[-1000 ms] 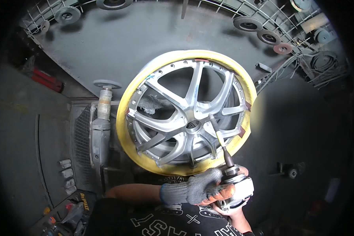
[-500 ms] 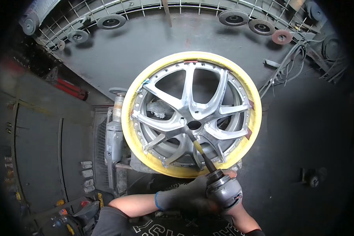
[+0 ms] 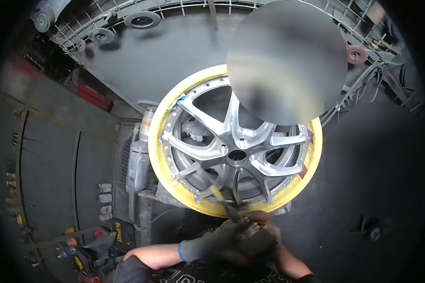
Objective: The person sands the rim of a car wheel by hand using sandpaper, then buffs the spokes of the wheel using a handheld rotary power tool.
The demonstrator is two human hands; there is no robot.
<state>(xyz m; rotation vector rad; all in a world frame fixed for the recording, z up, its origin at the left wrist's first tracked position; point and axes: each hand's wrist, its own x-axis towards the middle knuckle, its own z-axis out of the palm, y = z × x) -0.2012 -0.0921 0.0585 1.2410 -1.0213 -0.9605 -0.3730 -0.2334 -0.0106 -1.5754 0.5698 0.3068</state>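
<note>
A straight grinder (image 3: 255,233) with a thin, yellow-banded shaft points up and left over the lower part of the wheel; motion smears it. My left hand (image 3: 210,243), in a grey glove with a blue cuff, is closed on the tool's front part. My right hand (image 3: 275,228) is wrapped around the tool's body, its fingers partly hidden. Beyond lies a bare-metal alloy wheel (image 3: 226,134) with split spokes, its rim wrapped in yellow tape (image 3: 158,155). Whether the blurred tip touches a spoke, I cannot tell. A round blurred patch hides the wheel's upper right.
A metal vise (image 3: 139,165) stands left of the wheel. Abrasive discs (image 3: 142,20) hang on a wire rack (image 3: 184,5) at the back. Cables (image 3: 368,87) hang at the right. Power tools (image 3: 87,257) lie at lower left, beside a grey cabinet (image 3: 49,155).
The grinder and both hands have drawn back toward my body, and its tip has left the wheel's hub for the lower-left spokes. The view has shifted slightly, and a blurred patch covers the upper right.
</note>
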